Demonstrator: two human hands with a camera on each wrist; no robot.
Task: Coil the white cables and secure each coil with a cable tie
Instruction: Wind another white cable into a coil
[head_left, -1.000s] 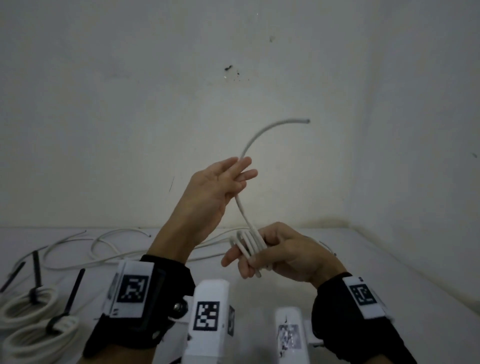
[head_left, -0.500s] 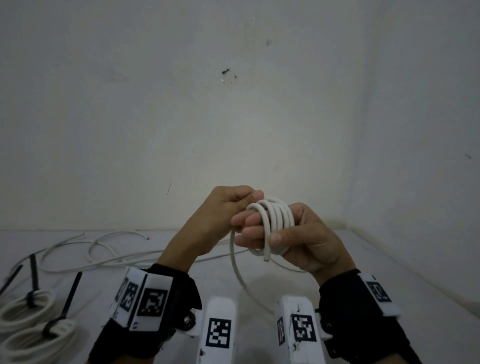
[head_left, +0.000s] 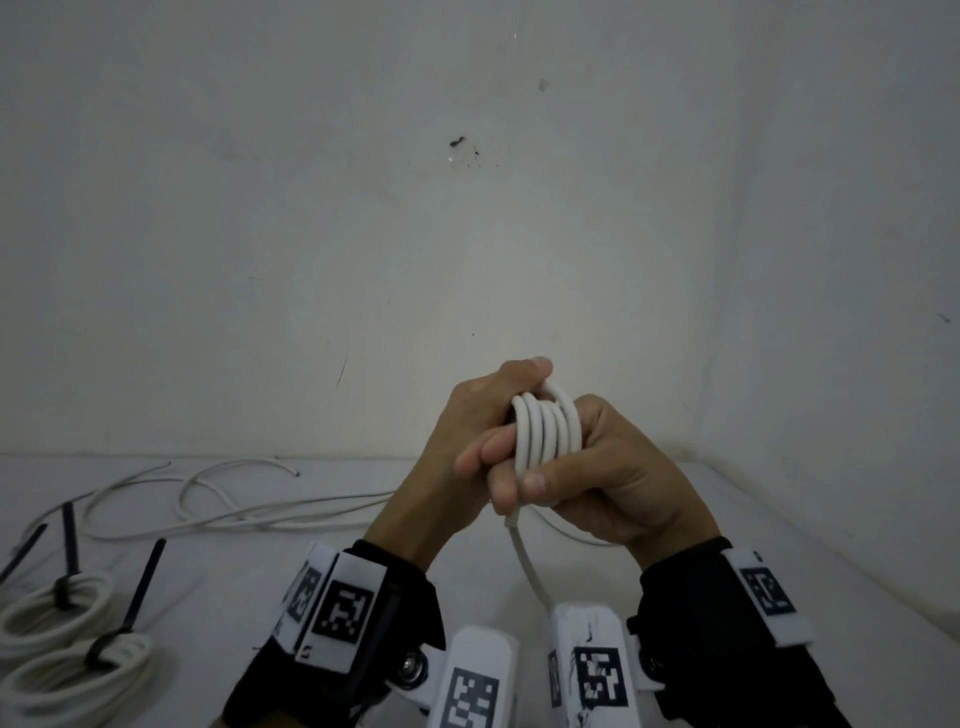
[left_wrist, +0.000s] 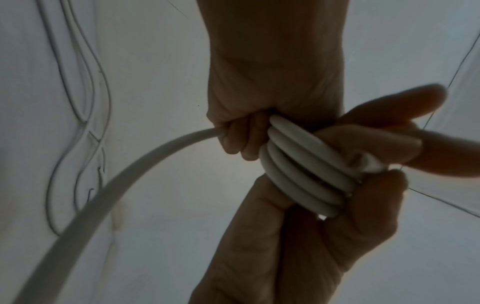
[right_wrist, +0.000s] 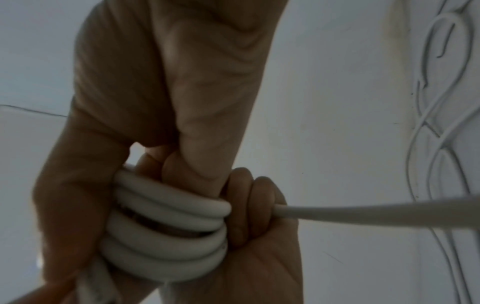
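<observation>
Your right hand (head_left: 608, 483) wraps white cable coil (head_left: 546, 434), thumb pressing loops, held above worktop (head_left: 779, 545). Your left hand (head_left: 467, 436) curls round cable's loose tail (left_wrist: 109, 185) (tail hangs toward you). Two tied coils (head_left: 57, 618) lie far left; loose cables (head_left: 249, 514) behind them.

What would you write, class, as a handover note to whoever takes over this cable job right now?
Right hand: grips the part-wound coil, loops round its fingers.
Left hand: curled on the free cable tail, feeding it in.
Done: two tied coils at table's near left.
Left: wind in the tail, tie this coil, then do the loose cables lying on the table. A spare cable tie seems to lie far left.
</observation>
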